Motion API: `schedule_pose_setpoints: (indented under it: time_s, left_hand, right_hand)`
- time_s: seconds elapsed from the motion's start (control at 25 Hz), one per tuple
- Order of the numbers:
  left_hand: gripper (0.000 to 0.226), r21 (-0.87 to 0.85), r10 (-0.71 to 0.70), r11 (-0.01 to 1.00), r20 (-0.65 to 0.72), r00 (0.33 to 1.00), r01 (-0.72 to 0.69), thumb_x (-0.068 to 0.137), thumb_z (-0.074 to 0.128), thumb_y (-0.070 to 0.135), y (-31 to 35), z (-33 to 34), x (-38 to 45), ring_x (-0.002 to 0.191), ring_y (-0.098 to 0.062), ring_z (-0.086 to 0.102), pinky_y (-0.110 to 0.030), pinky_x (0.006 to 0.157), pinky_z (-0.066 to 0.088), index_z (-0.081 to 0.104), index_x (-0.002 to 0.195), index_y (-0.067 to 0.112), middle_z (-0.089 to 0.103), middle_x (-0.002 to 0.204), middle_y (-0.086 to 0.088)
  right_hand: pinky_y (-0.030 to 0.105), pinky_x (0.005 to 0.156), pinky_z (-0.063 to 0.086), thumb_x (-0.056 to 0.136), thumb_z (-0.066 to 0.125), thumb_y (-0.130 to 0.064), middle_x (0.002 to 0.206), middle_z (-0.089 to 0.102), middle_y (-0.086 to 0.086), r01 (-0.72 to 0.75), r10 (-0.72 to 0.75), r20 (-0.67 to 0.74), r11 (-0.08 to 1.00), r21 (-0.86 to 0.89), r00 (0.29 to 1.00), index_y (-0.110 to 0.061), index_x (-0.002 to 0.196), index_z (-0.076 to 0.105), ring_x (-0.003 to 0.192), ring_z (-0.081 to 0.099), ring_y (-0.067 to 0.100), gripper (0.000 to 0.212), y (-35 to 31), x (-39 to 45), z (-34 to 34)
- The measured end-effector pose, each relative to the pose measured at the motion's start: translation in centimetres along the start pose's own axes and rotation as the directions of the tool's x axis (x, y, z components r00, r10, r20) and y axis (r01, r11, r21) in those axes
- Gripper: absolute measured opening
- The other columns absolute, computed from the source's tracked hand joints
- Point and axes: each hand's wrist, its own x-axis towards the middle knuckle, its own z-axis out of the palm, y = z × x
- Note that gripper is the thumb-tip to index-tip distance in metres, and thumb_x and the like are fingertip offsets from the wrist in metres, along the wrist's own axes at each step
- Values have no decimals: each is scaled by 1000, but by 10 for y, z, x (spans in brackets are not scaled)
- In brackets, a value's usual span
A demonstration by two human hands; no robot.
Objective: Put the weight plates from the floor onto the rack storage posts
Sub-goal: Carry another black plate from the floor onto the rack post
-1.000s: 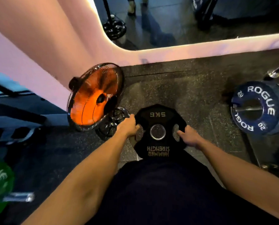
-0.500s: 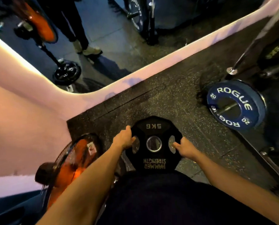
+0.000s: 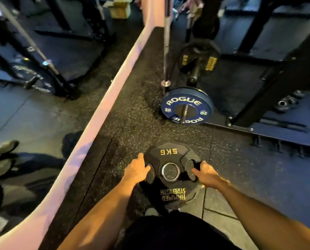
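Gripping black 5KG plate point(image 3: 169, 177) flat at waist height above the floor point(image 3: 129, 123), left hand point(image 3: 136, 171) and right hand point(image 3: 205, 175) each with fingers hooked into a side grip hole. Blue 20 plate point(image 3: 186, 106) sits ahead on a rack post point(image 3: 184, 112); another 5KG plate point(image 3: 198, 57) on a post beyond.

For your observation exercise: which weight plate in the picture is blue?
The Rogue 20 plate on the barbell end ahead; the held 5KG plate and the racked one are black.
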Motion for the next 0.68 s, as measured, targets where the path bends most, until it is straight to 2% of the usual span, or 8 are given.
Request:
schedule_pose_setpoints:
  time_s: [0.08,0.12,0.28,0.36,0.44,0.56,0.68]
  left_hand:
    - [55,51,101,994,-9,995,-101,93,51,36,20,-21,16,109,-33,59,-40,79,47,29,139,14,60,120,-14]
    - [56,60,148,987,-19,989,-147,94,51,36,31,-34,23,107,-33,60,-40,78,47,28,140,14,60,119,-14]
    - [55,112,329,942,-134,935,-315,93,51,35,74,-91,43,105,-37,59,-38,72,42,28,138,13,60,118,-17]
    - [56,145,411,910,-193,891,-389,93,51,35,98,-121,53,103,-39,59,-38,70,40,27,139,13,60,117,-18]
    - [59,164,463,886,-250,850,-434,93,51,35,121,-150,64,101,-39,60,-38,68,41,24,141,15,61,115,-17]
    - [49,188,531,847,-335,778,-497,91,53,36,154,-185,84,97,-39,61,-40,72,47,31,131,17,63,109,-17]
    - [41,183,565,821,-402,721,-541,89,53,35,186,-204,111,92,-39,62,-48,78,53,34,122,19,63,101,-16]
  right_hand:
    - [32,83,43,94,55,-30,124,55,21,-2,7,-117,999,38,993,3,119,45,115,53,34,43,-4,-7,-10]
    - [34,87,42,93,56,-28,122,56,23,13,-4,-171,999,52,985,5,117,46,116,53,36,41,-9,-9,-19]
    - [36,85,43,93,56,-24,119,57,26,97,-52,-357,989,108,932,6,117,47,113,55,39,40,-38,-18,-67]
    - [33,75,44,93,54,-26,112,60,25,142,-90,-439,986,88,894,4,117,47,102,59,39,40,-52,-17,-96]
    - [31,71,41,93,53,-29,106,61,25,173,-124,-516,984,47,848,3,114,48,96,60,38,39,-66,-12,-127]
    - [32,74,40,91,56,-27,113,60,24,230,-154,-588,972,55,794,5,112,49,105,58,39,39,-81,7,-173]
    - [29,74,37,90,55,-27,114,60,21,293,-205,-643,955,33,738,4,112,49,105,58,37,39,-89,38,-215]
